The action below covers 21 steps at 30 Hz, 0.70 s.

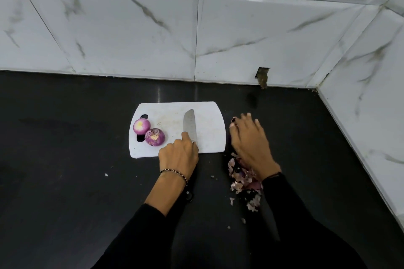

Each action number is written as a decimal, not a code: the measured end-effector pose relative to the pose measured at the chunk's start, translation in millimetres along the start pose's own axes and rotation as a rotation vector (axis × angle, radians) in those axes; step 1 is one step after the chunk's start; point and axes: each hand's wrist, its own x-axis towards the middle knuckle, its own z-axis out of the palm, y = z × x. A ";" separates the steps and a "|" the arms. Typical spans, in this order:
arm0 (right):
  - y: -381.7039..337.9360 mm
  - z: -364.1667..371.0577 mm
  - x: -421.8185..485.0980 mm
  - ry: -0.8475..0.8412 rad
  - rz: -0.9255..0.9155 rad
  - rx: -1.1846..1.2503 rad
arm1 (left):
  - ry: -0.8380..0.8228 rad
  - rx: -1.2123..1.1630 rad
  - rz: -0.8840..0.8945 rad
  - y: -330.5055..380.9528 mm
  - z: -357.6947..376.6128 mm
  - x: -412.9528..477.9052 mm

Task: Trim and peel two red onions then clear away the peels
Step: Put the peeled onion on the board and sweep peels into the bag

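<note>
Black counter (65, 159) held a white cutting board (207, 116), two peeled red onions (154, 137) at its left end. Left hand (178, 155) gripped the knife (189, 125); right hand (249, 140), fingers spread, pressed peels (240, 181) right of the board.

There are 2 onions: 1 onion (141, 126) and 1 more onion (154, 137). There is 1 knife (189, 124), 1 white board (209, 129), 1 pile of peels (242, 178).

Black countertop (65, 159). A white cutting board (166, 116) lies flat near the middle, closer to the back edge. Onion peels (237, 185) lie heaped just beside the board's right edge and spread towards the front edge. A stray scrap (106, 174) lies left of the heap.
</note>
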 end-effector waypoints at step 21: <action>67.4 -16.6 -38.8 -0.355 -0.042 0.541 | -0.289 -0.677 0.439 81.5 50.4 12.6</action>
